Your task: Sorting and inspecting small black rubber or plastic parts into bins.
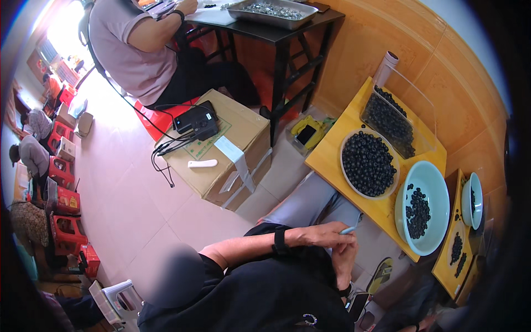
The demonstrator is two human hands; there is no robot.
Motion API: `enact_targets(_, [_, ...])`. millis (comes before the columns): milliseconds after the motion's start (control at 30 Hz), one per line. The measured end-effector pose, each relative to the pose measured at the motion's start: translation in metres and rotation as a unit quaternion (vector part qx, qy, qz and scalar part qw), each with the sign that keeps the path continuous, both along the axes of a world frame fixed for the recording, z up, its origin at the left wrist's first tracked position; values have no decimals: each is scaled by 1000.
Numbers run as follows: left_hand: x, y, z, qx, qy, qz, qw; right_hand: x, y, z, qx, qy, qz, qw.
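Note:
My left hand [323,234], with a black band at the wrist, is closed beside a small tool with a light blue handle [348,230] and a thin metallic tip. The tool sticks out past its fingers; its exact kind is unclear. Close below, my right hand [345,259] meets the left one with its fingers curled. What it grips, if anything, is hidden. Both hands are over my lap, near a yellow board [326,157]. On that board stand a round tub of small black round pieces [369,166] and a light blue basin [437,193] holding fewer of them.
A clear bin [387,119] of black pieces stands at the board's far end. A cardboard box [243,133] carries a black device [197,122] and cables. Beyond it a person sits at a dark table [276,34]. Another board [445,265] with a basin is at the right.

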State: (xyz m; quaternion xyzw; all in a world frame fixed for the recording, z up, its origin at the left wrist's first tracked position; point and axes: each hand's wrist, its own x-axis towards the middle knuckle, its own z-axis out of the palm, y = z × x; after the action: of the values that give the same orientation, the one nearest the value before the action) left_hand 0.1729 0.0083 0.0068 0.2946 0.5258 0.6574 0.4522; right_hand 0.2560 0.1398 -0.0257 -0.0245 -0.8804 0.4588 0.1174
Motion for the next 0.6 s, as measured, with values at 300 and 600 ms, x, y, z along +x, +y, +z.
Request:
enact_targets(300, [-2, -3, -4, 29, 22, 37, 999, 10, 0, 11, 74, -116, -22, 990])
enact_targets(600, [-34, -9, -4, -107, -52, 148, 982, 26, 30, 18, 13, -90, -176, 980])
